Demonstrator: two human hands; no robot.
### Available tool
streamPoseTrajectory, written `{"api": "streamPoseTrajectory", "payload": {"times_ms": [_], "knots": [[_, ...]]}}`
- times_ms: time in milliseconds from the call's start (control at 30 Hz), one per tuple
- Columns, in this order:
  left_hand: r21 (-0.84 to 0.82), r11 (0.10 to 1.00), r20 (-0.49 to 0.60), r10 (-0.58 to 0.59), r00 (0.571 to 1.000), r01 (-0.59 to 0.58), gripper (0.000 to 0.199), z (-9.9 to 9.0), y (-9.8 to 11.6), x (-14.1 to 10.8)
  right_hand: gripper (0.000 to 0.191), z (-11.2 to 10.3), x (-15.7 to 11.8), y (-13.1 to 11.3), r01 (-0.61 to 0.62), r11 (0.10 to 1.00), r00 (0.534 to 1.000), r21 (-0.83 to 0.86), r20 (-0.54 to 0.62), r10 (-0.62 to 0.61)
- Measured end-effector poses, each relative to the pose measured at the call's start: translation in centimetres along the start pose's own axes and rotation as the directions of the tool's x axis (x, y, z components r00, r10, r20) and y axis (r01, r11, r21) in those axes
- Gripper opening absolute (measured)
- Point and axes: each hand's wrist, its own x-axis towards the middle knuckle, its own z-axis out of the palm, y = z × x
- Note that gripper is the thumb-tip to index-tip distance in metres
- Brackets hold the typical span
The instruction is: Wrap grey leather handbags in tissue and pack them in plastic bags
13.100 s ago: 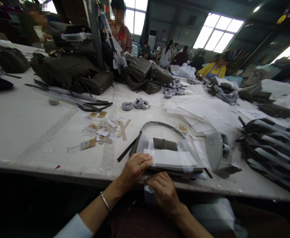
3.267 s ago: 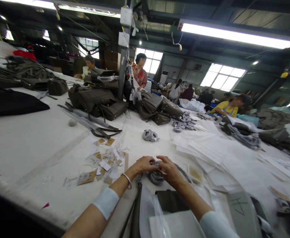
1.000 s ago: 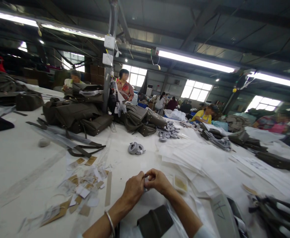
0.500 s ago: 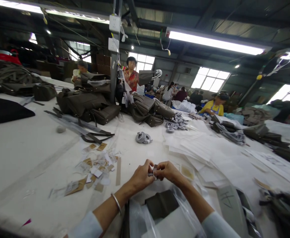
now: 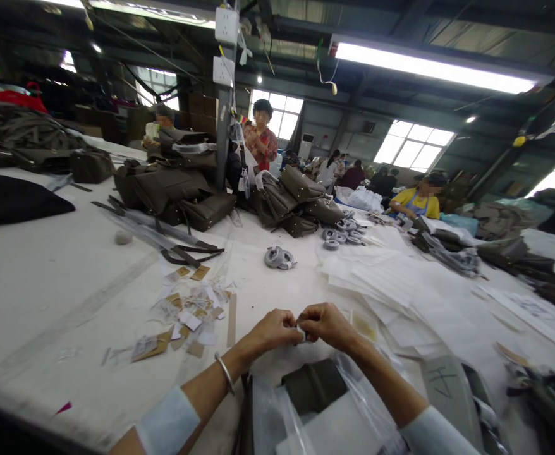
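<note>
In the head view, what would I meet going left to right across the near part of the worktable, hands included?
Magenta scrap → scattered paper tags → tan strip → left hand → right hand → grey piece with black handwritten marks → blurred dark bundle.

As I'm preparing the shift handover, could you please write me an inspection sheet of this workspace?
Surface: white table, marked by a greyish band.
Job's things: small pale piece, mostly hidden; nearer the wearer, dark olive item with clear plastic.
Clutter: tags and card scraps, tan strip, grey coils, loose white sheets.
Grips: left grip and right grip meet, both closed on the small pale piece.
Cables: thin cord hanging near the ceiling lamp.
Surroundings: piled dark bags, post with white sockets, person in yellow beyond.
</note>
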Motion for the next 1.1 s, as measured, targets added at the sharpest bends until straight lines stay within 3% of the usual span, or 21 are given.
{"api": "streamPoseTrajectory", "payload": {"times_ms": [133, 233, 367, 633, 767, 833, 933, 1033, 1100], "knots": [[-0.216, 0.976, 0.194, 0.014, 0.981, 0.029, 0.023, -0.7, -0.6, 0.1, 0.018, 0.1, -0.5, -0.9, 0.048, 0.986, 0.999, -0.161, 0.025, -0.044], [-0.283, 0.956, 0.203, -0.018, 0.979, 0.076, 0.020, -1.0, -0.8, 0.3, 0.019, 0.9, -0.3, -0.9, 0.178, 0.898, 0.976, -0.402, -0.042, -0.212], [-0.358, 0.928, 0.168, -0.050, 0.984, 0.109, 0.020, -1.2, -0.8, 0.7, 0.021, 2.0, -0.1, 0.5, 0.298, 0.721, 0.906, -0.626, -0.053, -0.421], [-0.397, 0.901, 0.179, -0.110, 0.978, 0.174, 0.023, -1.3, -1.2, 1.0, 0.024, 4.6, -2.6, 2.2, 0.274, 0.619, 0.814, -0.736, -0.165, -0.557], [-0.411, 0.881, 0.277, -0.122, 0.953, 0.232, 0.030, -2.0, -1.3, 0.7, 0.050, 6.1, -4.0, 2.9, 0.221, 0.534, 0.799, -0.816, -0.162, -0.579], [-0.415, 0.882, 0.304, -0.098, 0.948, 0.224, 0.034, -2.2, -1.3, 0.5, 0.066, 6.6, -4.4, 3.1, 0.201, 0.525, 0.810, -0.827, -0.161, -0.564], [-0.409, 0.898, 0.257, -0.058, 0.965, 0.163, 0.033, -2.0, -1.2, 0.3, 0.078, 7.1, -4.7, 3.1, 0.139, 0.552, 0.848, -0.822, -0.189, -0.495], [-0.392, 0.909, 0.192, -0.067, 0.979, 0.139, 0.029, -1.5, -1.3, 0.5, 0.072, 7.0, -4.9, 2.6, 0.124, 0.634, 0.876, -0.763, -0.216, -0.431], [-0.385, 0.911, 0.167, -0.087, 0.982, 0.147, 0.030, -1.3, -1.3, 0.8, 0.062, 6.0, -5.7, 2.4, 0.150, 0.721, 0.868, -0.677, -0.259, -0.423]]}}
